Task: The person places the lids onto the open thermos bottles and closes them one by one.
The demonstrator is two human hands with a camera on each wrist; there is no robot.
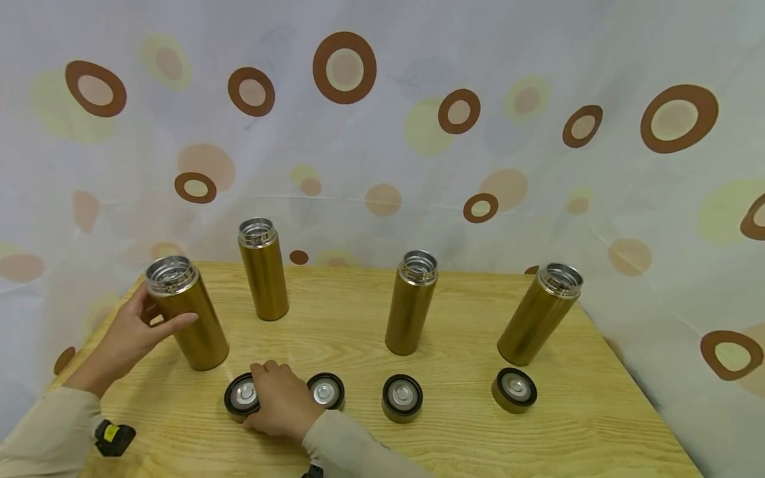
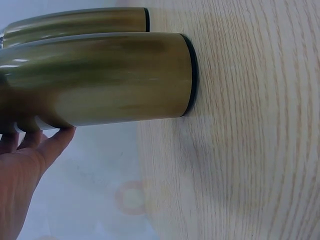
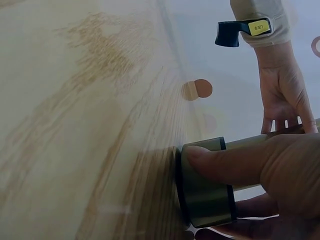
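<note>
At the table's left, my left hand point(image 1: 134, 332) holds a gold thermos bottle point(image 1: 200, 332), thumb across its front and fingers around its far side. The bottle stands upright, its steel mouth uncovered; the left wrist view shows its dark base point(image 2: 191, 75) on the wood and my fingertips point(image 2: 62, 140) against its wall. In front of it, my right hand point(image 1: 281, 401) grips a gold-and-black bottle lid point(image 1: 242, 395) that lies inner side up. The right wrist view has my thumb on one side of this lid point(image 3: 207, 200), other fingers opposite.
Three more uncapped gold bottles stand behind: one at back left point(image 1: 265, 279), one mid-table point(image 1: 409, 312), one at right point(image 1: 534, 322). Three other upturned lids lie in front, one beside my right hand point(image 1: 325, 392), one central point(image 1: 402, 398), one right point(image 1: 514, 390). A patterned curtain point(image 1: 382, 153) hangs behind the wooden table point(image 1: 568, 425).
</note>
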